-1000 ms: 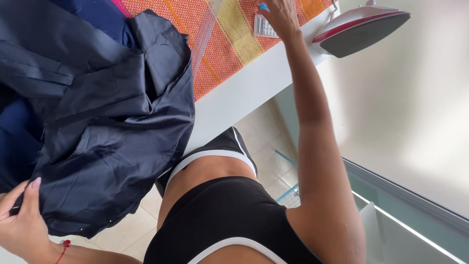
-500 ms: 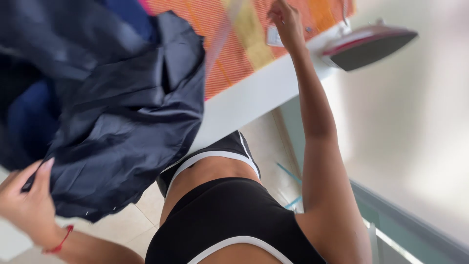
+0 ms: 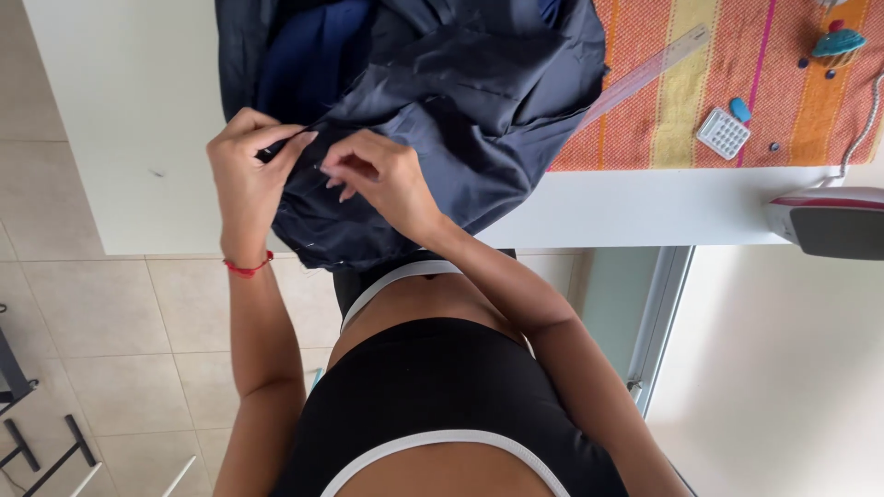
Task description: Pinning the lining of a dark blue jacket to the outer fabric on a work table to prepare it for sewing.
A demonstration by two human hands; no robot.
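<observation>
Over to the side, an orange striped cloth point(image 3: 737, 101) covers part of the white table point(image 3: 138, 138), with a clear ruler point(image 3: 649, 69), a small white grid-shaped box point(image 3: 723, 133) and a teal pincushion point(image 3: 838, 41) lying on it. An iron point(image 3: 829, 221) sits at the table's edge, well apart from the hands. Nothing stands between the hands and the dark navy garment point(image 3: 460, 101), which lies rumpled in a heap, its lower folds spilling over the table's edge. The left hand point(image 3: 249, 175) pinches a fold of the fabric tightly. The right hand point(image 3: 382, 179), just beside it, grips the same edge between fingertips. A red string bracelet point(image 3: 247, 269) circles the left wrist.
</observation>
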